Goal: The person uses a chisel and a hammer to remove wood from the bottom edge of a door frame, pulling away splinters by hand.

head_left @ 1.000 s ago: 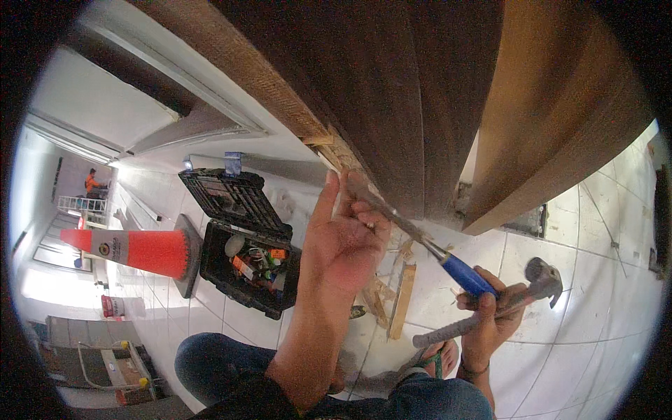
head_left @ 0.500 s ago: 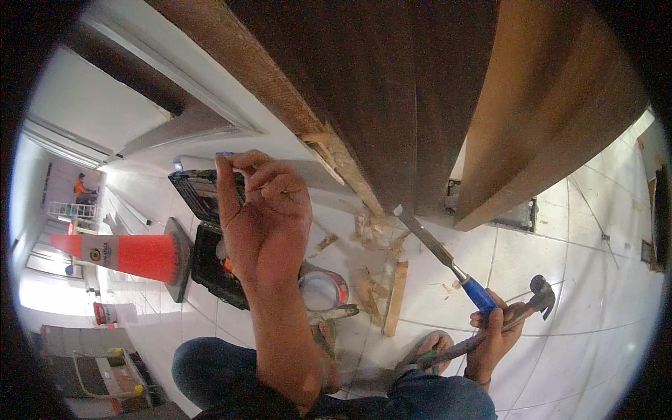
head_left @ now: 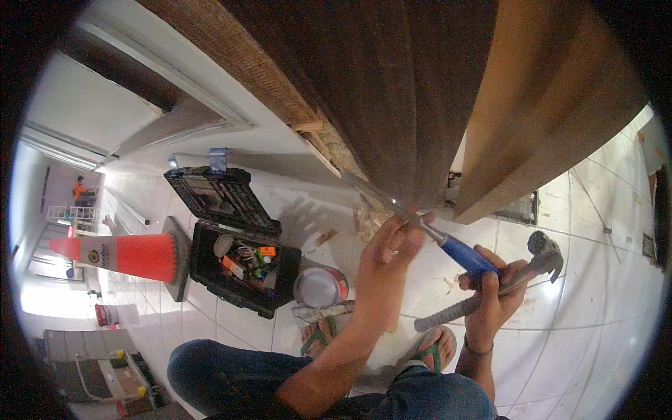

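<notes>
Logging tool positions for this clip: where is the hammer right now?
In the head view, the hammer is at lower right, held in the right hand together with the blue-handled chisel, above the tiled floor.

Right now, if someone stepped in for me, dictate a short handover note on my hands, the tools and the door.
Left hand: fingers pinch the metal blade of the blue-handled chisel near its tip, steadying it against the chipped lower edge of the dark brown wooden door.
Right hand: grips both the chisel's handle and the grey-handled claw hammer.
Nearby: open black toolbox, round metal tin, wood chips on the white tiled floor.
Done: part of the door edge is already cut away.
Left: judging by the ragged edge, more chiselling probably remains.
</notes>
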